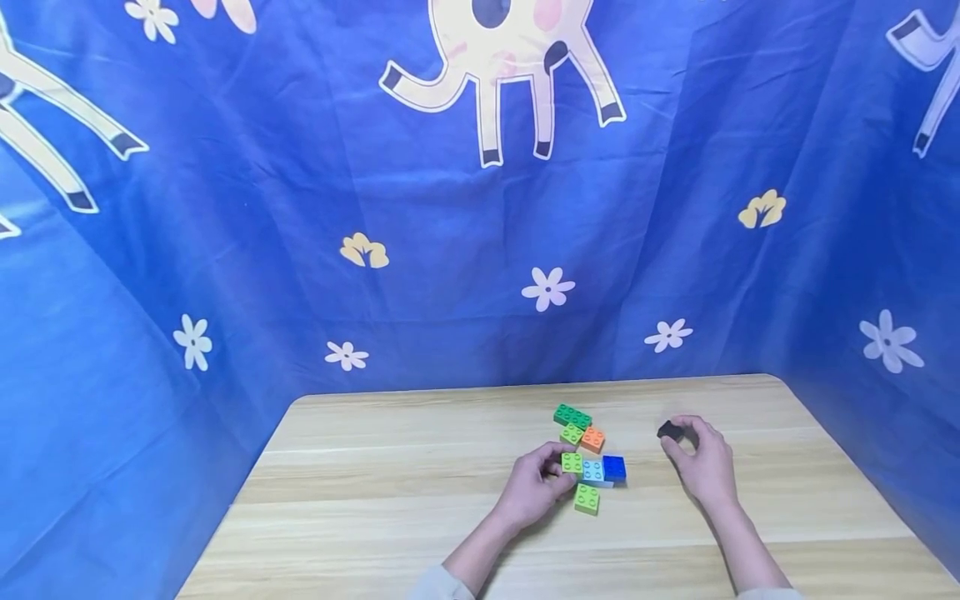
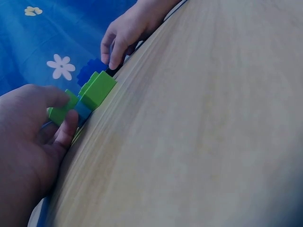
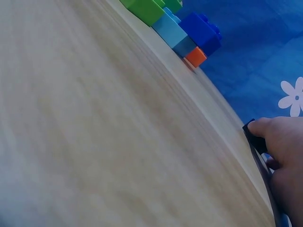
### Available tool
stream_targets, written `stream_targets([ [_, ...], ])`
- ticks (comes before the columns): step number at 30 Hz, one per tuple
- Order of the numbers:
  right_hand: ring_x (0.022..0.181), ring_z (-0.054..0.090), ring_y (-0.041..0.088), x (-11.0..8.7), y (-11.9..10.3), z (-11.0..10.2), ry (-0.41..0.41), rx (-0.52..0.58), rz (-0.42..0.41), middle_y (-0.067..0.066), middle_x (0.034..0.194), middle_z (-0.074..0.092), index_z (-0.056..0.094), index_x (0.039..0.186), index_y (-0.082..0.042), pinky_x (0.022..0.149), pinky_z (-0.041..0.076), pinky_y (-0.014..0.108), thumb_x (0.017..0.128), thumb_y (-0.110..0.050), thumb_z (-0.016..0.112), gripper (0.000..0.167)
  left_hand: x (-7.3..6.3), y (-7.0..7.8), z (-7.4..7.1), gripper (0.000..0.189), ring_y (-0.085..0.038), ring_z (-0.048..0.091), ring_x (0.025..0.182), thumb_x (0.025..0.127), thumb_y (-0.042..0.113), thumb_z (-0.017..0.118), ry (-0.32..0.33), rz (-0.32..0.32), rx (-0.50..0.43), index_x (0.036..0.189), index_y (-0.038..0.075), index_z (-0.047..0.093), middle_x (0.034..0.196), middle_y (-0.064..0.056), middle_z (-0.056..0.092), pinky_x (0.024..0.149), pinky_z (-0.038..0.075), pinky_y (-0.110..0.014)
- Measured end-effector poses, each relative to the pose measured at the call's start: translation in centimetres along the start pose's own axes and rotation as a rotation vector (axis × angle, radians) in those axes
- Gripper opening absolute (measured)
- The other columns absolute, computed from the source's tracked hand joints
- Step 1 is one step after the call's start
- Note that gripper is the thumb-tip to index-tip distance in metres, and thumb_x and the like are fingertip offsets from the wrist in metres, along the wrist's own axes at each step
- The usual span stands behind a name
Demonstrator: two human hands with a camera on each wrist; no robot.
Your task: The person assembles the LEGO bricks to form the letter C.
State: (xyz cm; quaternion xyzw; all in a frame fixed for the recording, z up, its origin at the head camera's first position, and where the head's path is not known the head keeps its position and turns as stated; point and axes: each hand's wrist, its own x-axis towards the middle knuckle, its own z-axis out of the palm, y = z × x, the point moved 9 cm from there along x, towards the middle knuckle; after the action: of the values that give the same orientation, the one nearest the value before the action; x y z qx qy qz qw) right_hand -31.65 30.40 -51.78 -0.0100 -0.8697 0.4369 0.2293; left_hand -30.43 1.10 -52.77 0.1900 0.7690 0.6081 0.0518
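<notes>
My left hand (image 1: 531, 490) pinches a lime green toy building brick (image 1: 572, 462) between thumb and fingers. Beside that brick sits a light blue brick (image 1: 592, 471), with a dark blue brick (image 1: 613, 468) at its right; the blue one appears raised off the table in the right wrist view. Farther right, my right hand (image 1: 708, 467) holds a small black piece (image 1: 670, 431) with thumb and fingertips at the tabletop; the fingers hide part of it. Just in front of the light blue brick lies another lime brick (image 1: 587, 499).
Behind the left hand's brick are a dark green brick (image 1: 573, 417), a lime brick (image 1: 571, 434) and an orange brick (image 1: 593, 439), close together. All stand on a light wooden table (image 1: 360, 500). A blue printed curtain (image 1: 450, 317) encloses the back and sides.
</notes>
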Motion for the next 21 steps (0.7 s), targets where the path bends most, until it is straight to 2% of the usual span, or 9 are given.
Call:
stream_targets([
  [6, 0.122, 0.064, 0.051, 0.02, 0.32, 0.29, -0.014, -0.001, 0.029, 0.028, 0.128, 0.069, 0.066, 0.128, 0.0, 0.113, 0.041, 0.066, 0.096, -0.01, 0.078, 0.036, 0.1, -0.29, -0.18, 0.043, -0.007, 0.061, 0.067, 0.094, 0.005, 0.075, -0.012, -0.002, 0.006, 0.136, 0.003, 0.066, 0.082, 0.001, 0.066, 0.061, 0.057, -0.021],
  [11, 0.127, 0.063, 0.048, -0.11, 0.69, 0.47, -0.013, 0.026, 0.079, 0.026, 0.133, 0.069, 0.065, 0.13, -0.002, 0.114, 0.042, 0.063, 0.098, -0.015, 0.078, 0.037, 0.12, -0.29, -0.27, 0.043, -0.008, 0.062, 0.069, 0.093, 0.003, 0.076, -0.001, -0.007, -0.026, 0.135, 0.002, 0.066, 0.085, -0.001, 0.067, 0.061, 0.059, -0.022],
  [15, 0.123, 0.066, 0.046, -0.16, 0.56, 0.4, 0.011, 0.046, 0.085, 0.023, 0.127, 0.072, 0.067, 0.129, -0.003, 0.111, 0.044, 0.061, 0.097, -0.015, 0.078, 0.036, 0.15, -0.16, -0.28, 0.043, -0.008, 0.062, 0.068, 0.093, 0.001, 0.076, 0.007, -0.007, -0.038, 0.135, 0.002, 0.066, 0.086, -0.004, 0.067, 0.061, 0.058, -0.021],
  [18, 0.115, 0.07, 0.037, -0.15, 0.39, 0.38, 0.025, 0.041, 0.077, 0.018, 0.119, 0.075, 0.069, 0.128, -0.004, 0.109, 0.046, 0.052, 0.097, -0.017, 0.079, 0.036, 0.21, -0.05, -0.32, 0.044, -0.008, 0.061, 0.066, 0.093, 0.001, 0.076, 0.011, -0.005, -0.032, 0.135, 0.003, 0.066, 0.085, -0.005, 0.068, 0.059, 0.056, -0.019],
  [21, 0.106, 0.072, 0.018, -0.22, 0.4, 0.47, 0.025, 0.031, 0.075, 0.012, 0.113, 0.078, 0.071, 0.127, -0.007, 0.105, 0.044, 0.037, 0.096, -0.018, 0.081, 0.034, 0.17, -0.03, -0.35, 0.043, -0.008, 0.06, 0.064, 0.093, 0.002, 0.076, 0.014, -0.009, -0.019, 0.136, 0.005, 0.066, 0.085, -0.005, 0.068, 0.058, 0.054, -0.019],
])
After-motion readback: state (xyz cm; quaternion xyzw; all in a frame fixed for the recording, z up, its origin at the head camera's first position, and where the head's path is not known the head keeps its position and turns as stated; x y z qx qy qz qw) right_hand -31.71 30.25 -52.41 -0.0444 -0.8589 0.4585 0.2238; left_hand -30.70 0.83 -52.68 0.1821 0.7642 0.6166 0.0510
